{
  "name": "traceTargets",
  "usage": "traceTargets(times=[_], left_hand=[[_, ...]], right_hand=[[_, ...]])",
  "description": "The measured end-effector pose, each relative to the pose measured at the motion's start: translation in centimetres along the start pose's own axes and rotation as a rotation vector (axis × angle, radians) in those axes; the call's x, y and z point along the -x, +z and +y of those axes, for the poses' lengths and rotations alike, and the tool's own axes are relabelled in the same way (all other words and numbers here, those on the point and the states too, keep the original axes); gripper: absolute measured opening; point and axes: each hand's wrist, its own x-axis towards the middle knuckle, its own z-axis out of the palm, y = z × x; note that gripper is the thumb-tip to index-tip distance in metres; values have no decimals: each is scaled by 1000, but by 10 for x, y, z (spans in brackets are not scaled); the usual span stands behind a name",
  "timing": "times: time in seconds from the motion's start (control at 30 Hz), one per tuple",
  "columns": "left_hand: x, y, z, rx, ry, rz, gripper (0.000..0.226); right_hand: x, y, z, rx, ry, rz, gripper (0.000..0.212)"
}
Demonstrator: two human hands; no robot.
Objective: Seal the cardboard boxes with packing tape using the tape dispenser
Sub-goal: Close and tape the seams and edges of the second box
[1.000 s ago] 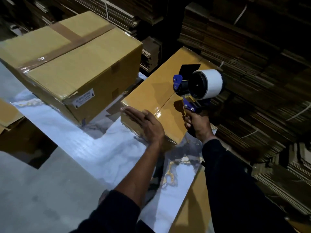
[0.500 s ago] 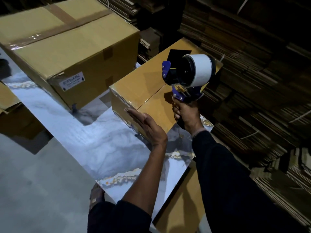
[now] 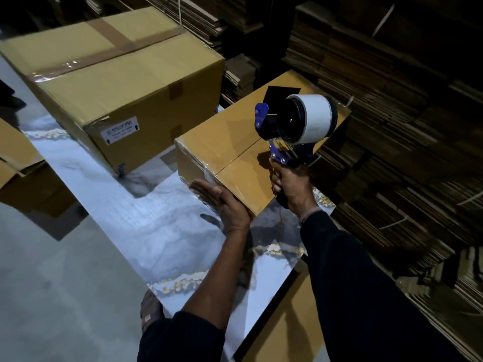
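A small brown cardboard box [image 3: 222,142] lies on the marble-patterned table [image 3: 156,226], with clear tape shining along its top seam and down its near end. My left hand [image 3: 224,202] presses flat, fingers straight, against that near end over the tape. My right hand [image 3: 290,184] grips the handle of the blue and black tape dispenser [image 3: 295,121], which carries a white roll and is held up above the box's right side, off the cardboard.
A large taped box [image 3: 117,74] with a white label stands on the table behind and to the left. Tied stacks of flat cardboard [image 3: 392,126] fill the right and the back. An open carton [image 3: 15,158] shows at the left edge, another sheet [image 3: 285,322] leans below the table.
My left hand slid from the box's top edge down onto its near end, pressing the tape there. The dispenser stayed raised in my right hand. The camera view shifted.
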Motion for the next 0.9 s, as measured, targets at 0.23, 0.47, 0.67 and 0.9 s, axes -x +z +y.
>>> traceTargets(times=[0.23, 0.47, 0.67, 0.9], left_hand=[[-44, -8, 13, -42, 228, -75, 75], [-111, -35, 33, -276, 308, -50, 93], [-155, -36, 83, -1079, 749, -199, 81], [-169, 7, 113, -1307, 860, -657, 71]], right_hand=[[0, 5, -2, -40, -15, 23, 32], [-8, 2, 5, -55, 9, 56, 22], [-9, 5, 7, -43, 22, 154, 27], [-4, 21, -4, 201, 58, 425, 21]])
